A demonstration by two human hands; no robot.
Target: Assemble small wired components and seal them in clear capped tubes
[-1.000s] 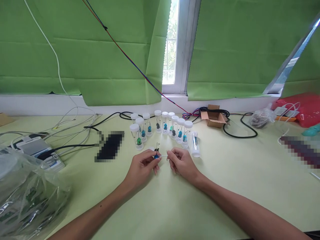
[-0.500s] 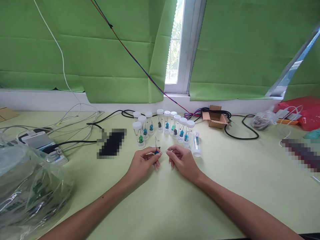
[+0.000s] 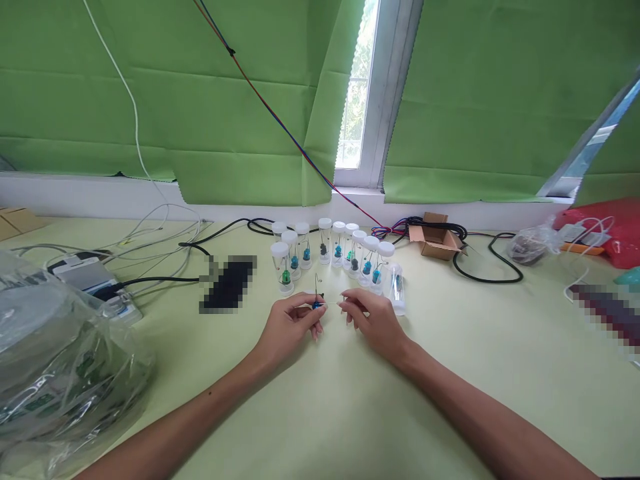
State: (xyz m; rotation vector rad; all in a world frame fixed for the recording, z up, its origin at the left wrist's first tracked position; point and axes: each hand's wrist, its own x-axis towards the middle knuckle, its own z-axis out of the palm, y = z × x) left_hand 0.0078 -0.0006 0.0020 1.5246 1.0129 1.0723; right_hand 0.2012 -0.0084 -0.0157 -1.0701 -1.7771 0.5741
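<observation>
My left hand [image 3: 287, 327] is closed, pinching a small blue piece [image 3: 316, 305] between thumb and fingers. A thin dark wire with a hooked tip [image 3: 317, 285] rises from that piece. Another fine, pale wire [image 3: 332, 304] runs level from it toward my right hand [image 3: 377, 323], whose thumb and forefinger are pinched at its far end. Just beyond my hands, several clear vials with white caps [image 3: 281, 248] stand upright, holding blue, green or dark pieces with wires. One clear tube [image 3: 397, 288] beside my right hand looks different, and its contents are unclear.
On the left are a bulky clear plastic bag [image 3: 70, 373], a power strip [image 3: 93, 283] with cables and a blurred-out dark object [image 3: 227, 285]. A small open cardboard box [image 3: 436, 241], black cable [image 3: 493, 280] and red bag [image 3: 620, 227] lie right.
My right fingertips have drawn slightly away from my left, so more of the level wire shows between them. The whole view has shifted a little.
</observation>
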